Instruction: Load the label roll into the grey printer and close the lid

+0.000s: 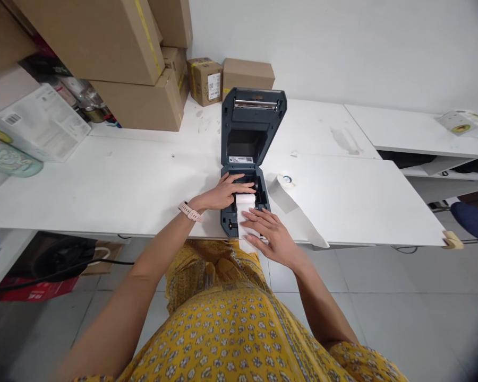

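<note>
A dark grey label printer [225, 209] stands at the front edge of the white table with its lid [255, 119] tipped up. Inside it sits a small white label roll [246, 198], its strip running forward over the printer's front edge. My left hand [225, 192] reaches into the printer bay, fingers stretched across just behind the roll. Over the strip lies my right hand [271, 236], fingers spread and fingertips on the paper. Right of the printer is another white roll [287, 180], its loose strip trailing to the table edge.
Cardboard boxes [139, 103] are stacked at the back left, with two smaller boxes [247, 73] against the wall. A white carton [43, 124] and a green bottle [11, 156] stand at the far left. Beyond the table's right end is a shelf [414, 132] with a tissue box [464, 124].
</note>
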Action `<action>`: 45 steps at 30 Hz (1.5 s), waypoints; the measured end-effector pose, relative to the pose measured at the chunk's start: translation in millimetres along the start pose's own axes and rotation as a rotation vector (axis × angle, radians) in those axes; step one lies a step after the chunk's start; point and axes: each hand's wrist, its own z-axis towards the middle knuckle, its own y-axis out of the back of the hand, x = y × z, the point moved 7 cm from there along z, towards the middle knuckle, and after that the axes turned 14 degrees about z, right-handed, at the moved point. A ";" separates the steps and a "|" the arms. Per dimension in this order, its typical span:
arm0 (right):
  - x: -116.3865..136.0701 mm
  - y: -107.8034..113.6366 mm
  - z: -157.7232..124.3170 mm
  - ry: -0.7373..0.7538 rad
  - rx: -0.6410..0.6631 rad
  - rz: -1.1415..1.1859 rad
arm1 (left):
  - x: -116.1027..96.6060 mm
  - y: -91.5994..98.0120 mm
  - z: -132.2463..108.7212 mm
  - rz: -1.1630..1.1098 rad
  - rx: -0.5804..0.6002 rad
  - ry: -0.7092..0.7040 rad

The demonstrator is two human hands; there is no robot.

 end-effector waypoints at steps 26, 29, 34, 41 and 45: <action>-59.3 166.4 188.2 -0.055 -0.565 0.540 | -119.0 -44.9 -106.4 0.236 -0.369 0.055; -28.0 138.8 123.2 0.023 -0.673 0.402 | -124.3 -34.5 -115.0 0.162 -0.517 0.033; -7.6 66.5 23.1 0.138 -0.738 0.506 | -112.4 -7.6 -140.2 0.036 -0.990 0.254; -59.3 -10.2 -19.2 -0.374 -0.720 0.883 | -49.6 -46.5 -105.3 -0.783 -0.667 0.802; -63.1 -27.5 -19.5 -0.474 -0.675 1.090 | -44.2 -61.4 -89.1 -0.968 -0.614 0.795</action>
